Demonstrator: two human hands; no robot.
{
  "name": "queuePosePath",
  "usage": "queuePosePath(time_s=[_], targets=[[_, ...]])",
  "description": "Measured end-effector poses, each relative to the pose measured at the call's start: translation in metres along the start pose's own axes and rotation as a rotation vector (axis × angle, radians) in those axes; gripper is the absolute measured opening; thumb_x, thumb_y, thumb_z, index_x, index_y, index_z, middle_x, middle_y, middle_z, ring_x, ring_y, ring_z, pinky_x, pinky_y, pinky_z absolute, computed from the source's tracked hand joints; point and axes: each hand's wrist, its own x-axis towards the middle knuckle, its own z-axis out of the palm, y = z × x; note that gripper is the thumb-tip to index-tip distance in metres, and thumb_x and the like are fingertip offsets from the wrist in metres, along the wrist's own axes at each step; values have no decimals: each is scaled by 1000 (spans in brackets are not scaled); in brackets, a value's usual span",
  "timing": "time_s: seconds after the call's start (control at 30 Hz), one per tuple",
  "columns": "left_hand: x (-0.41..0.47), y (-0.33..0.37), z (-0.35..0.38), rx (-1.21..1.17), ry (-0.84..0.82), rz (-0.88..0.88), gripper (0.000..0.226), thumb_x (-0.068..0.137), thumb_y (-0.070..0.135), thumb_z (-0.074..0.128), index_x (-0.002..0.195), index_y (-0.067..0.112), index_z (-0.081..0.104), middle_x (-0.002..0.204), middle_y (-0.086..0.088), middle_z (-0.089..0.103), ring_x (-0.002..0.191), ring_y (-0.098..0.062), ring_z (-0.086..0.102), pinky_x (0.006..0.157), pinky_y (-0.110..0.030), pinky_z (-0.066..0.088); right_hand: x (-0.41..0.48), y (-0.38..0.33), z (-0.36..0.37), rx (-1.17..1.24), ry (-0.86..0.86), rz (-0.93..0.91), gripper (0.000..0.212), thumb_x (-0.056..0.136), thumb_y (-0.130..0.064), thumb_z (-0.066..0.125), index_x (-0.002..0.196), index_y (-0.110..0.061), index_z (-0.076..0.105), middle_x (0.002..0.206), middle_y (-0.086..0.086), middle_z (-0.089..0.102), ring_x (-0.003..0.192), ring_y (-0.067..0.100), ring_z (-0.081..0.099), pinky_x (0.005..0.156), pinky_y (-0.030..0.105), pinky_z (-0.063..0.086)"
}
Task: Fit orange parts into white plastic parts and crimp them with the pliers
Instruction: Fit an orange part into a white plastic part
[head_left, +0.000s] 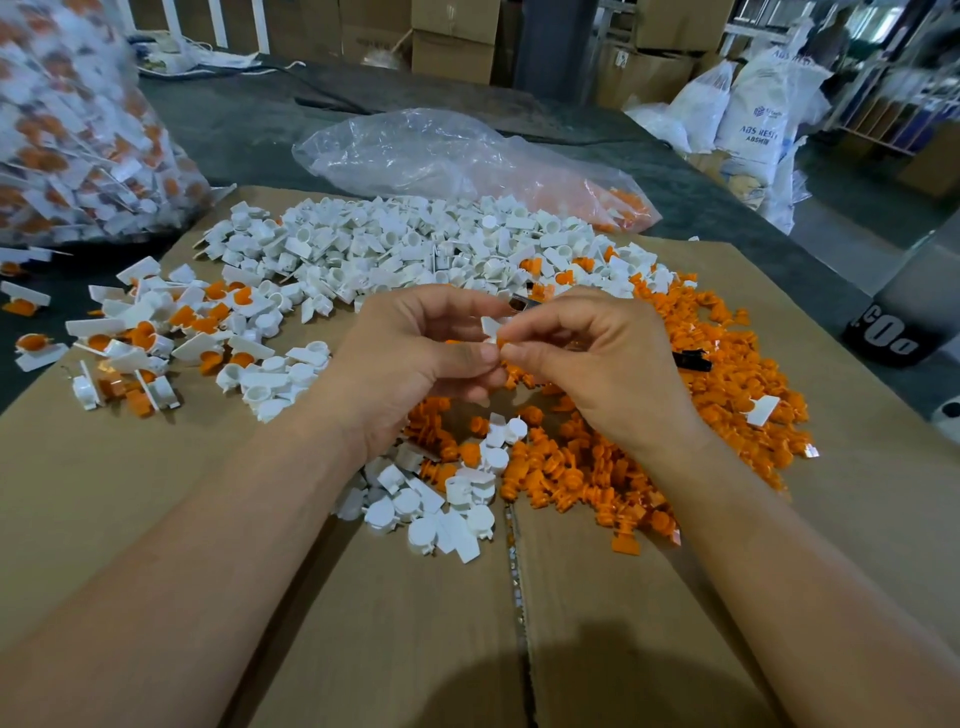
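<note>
My left hand (415, 358) and my right hand (597, 364) meet above the middle of the cardboard. Between the left fingers sits a white plastic part (489, 327), pinched by thumb and forefinger. The right fingertips pinch a small orange part (503, 343) right against it. A heap of loose white parts (395, 244) lies behind the hands. Loose orange parts (649, 457) spread under and to the right of my right hand. Black pliers handles (693, 360) poke out of the orange pile beside my right hand; a metal tip (519, 301) shows behind the fingers.
Fitted white-and-orange pieces (140, 338) lie scattered at the left. A full clear bag of them (67, 130) stands at the far left. A flattened plastic bag (457, 150) lies behind the piles. The cardboard sheet (363, 623) covers the dark table. Sacks and boxes stand beyond.
</note>
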Motion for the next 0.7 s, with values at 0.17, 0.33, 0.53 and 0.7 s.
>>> queuePosePath(time_s=[0.17,0.33,0.53,0.7], targets=[[2,3,-2,-75,66,-43,16,81,-5,60,84,9,68,65,-8,69,58,-19,68,52,-21,54,-1,2,2,-65,15,-14,31,75,-4,71,80,-34,63,79,-8,60,75,7,59,70,21,50],[2,4,1,-148,65,-87,14,85,-3,57,91,5,66,71,-11,67,59,-18,67,53,-21,55,-1,2,5,-28,28,-39,20,75,-6,71,82,-24,66,81,-6,60,77,9,60,70,20,50],[2,4,-1,-226,-22,-101,41,54,-2,65,94,4,67,80,-13,68,71,-21,70,64,-25,57,1,2,3,124,21,64,32,75,2,70,83,-28,64,83,-11,66,77,4,66,68,18,53],[1,4,0,-181,-4,-56,38,50,-7,66,82,12,72,78,-7,72,70,-17,70,63,-21,56,2,1,1,219,-7,94,32,71,6,71,84,-23,65,84,-7,67,77,2,65,67,15,51]])
